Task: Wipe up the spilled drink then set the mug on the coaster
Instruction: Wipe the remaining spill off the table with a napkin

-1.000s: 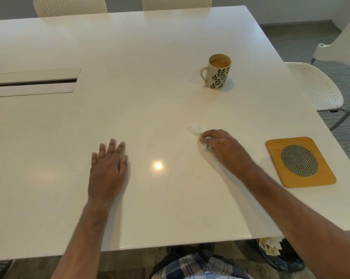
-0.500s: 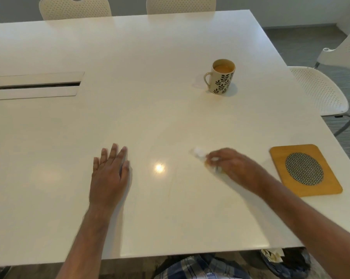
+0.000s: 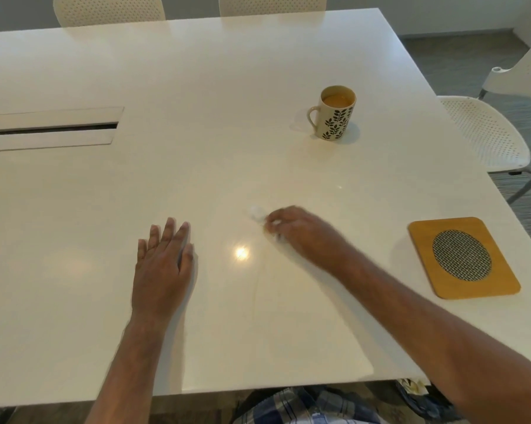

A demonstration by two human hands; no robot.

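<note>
My right hand (image 3: 301, 232) grips a small white tissue (image 3: 256, 212) and presses it on the white table (image 3: 227, 102) near the middle; only the wad's tip shows past my fingers. Faint wet streaks lie on the table below that hand. My left hand (image 3: 163, 264) rests flat on the table, fingers straight, to the left of the tissue. A cream mug (image 3: 336, 113) with a dark leaf pattern, full of a tan drink, stands upright far behind my right hand. The wooden coaster (image 3: 463, 257) with a woven oval centre lies at the right edge, bare.
A cable slot (image 3: 50, 128) is set into the table at the left. White perforated chairs stand at the right (image 3: 484, 133) and behind the far edge (image 3: 108, 9). A bag with crumpled paper (image 3: 417, 391) sits under the table's near edge.
My right hand slid the tissue toward me and to the right, then back to the left. My left hand stayed flat. The view shifted slightly.
</note>
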